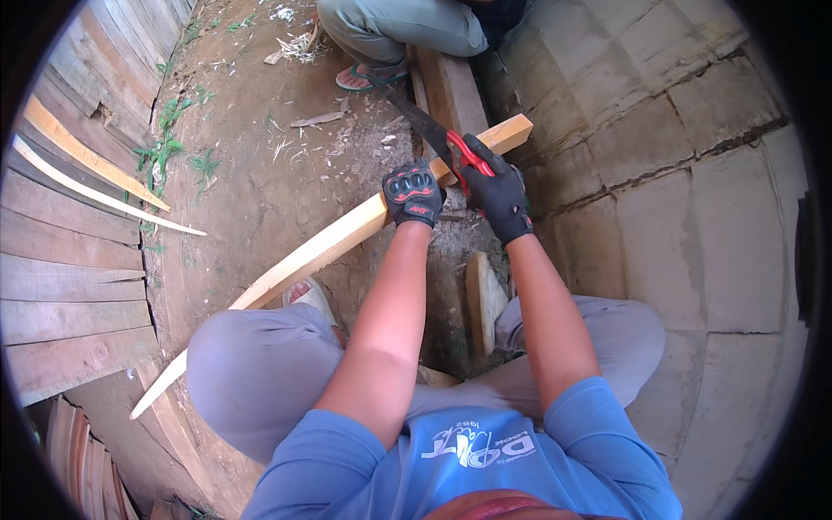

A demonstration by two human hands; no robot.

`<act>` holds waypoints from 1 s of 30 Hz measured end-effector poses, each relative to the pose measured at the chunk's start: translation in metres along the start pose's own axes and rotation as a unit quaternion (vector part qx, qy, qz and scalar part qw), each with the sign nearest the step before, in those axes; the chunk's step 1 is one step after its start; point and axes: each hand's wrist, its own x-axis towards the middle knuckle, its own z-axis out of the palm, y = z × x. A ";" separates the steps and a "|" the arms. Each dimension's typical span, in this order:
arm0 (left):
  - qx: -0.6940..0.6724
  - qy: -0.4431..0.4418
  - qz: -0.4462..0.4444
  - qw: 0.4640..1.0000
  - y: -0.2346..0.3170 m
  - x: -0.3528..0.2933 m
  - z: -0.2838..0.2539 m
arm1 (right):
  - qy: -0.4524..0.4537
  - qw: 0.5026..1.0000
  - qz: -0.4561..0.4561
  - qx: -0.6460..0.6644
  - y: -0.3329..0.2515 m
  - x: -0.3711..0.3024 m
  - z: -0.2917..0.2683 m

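Observation:
A long pale piece of wood (325, 247), squared at its far right end and tapering to a thin tip at the lower left, runs slantwise in front of me. My left hand (413, 192), in a black glove with red trim, is closed around it near the middle. In my right hand (498, 195), also gloved, is the red handle of a hand saw (425, 126). Its dark blade crosses above the wood and points away from me toward the upper left. Whether the teeth touch the wood is hard to make out.
Across from me another person (403, 35) crouches, one sandalled foot beside a wooden beam (451, 91). A block wall (659, 225) rises on the right, a plank wall (74, 286) on the left. Two curved wood strips (104, 186) lean there. Shavings (299, 48) litter the dirt ground.

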 end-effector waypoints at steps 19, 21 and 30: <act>-0.016 -0.158 -0.060 0.985 -0.007 0.026 -0.022 | 0.026 0.998 -0.024 0.057 0.003 -0.011 0.002; -0.007 -0.187 -0.060 0.980 -0.011 0.030 -0.023 | 0.015 0.980 0.075 0.185 -0.010 -0.013 0.000; 0.020 -0.197 -0.042 0.979 -0.010 0.041 -0.010 | -0.012 0.956 0.139 0.258 -0.028 -0.005 -0.015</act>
